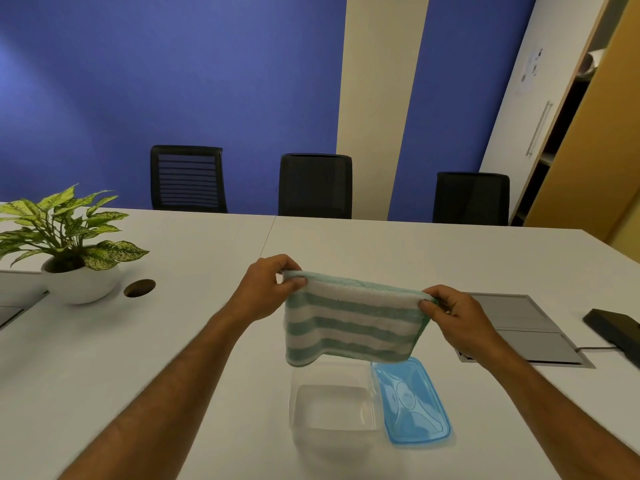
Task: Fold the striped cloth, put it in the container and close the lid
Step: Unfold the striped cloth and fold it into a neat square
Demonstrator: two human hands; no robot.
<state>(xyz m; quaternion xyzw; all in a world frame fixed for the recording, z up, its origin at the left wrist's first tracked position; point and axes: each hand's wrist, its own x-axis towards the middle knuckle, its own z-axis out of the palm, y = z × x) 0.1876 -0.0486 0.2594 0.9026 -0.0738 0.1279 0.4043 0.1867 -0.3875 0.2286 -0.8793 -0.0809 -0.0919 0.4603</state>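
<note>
Striped cloth (353,323) is hanging in the air above the desk (194,341), folded over at the top edge, teal and white bands running across, lower edge dangling just over the far rim of the container.

Going left to right:
- Plant (69,237) in a white pot is sitting at the far left of the desk, round cable hole (139,287) just beside it.
- Left hand (266,285) is pinching the cloth's top left corner, thumb on the near side, fingers wrapping behind.
- Container (332,407), clear plastic, is standing open on the desk below the cloth, nothing visible inside.
- Lid (412,403), blue, is lying flat on the desk, touching the container's right side.
- Right hand (453,313) is gripping the cloth's top right corner the same way.
- Grey flap panel (519,327) is sitting flush in the desk further right, with a black device (616,334) and its cable at the edge.

Hands are apart, holding the cloth taut between them. Three black chairs (315,185) are standing behind the desk against a blue wall.
</note>
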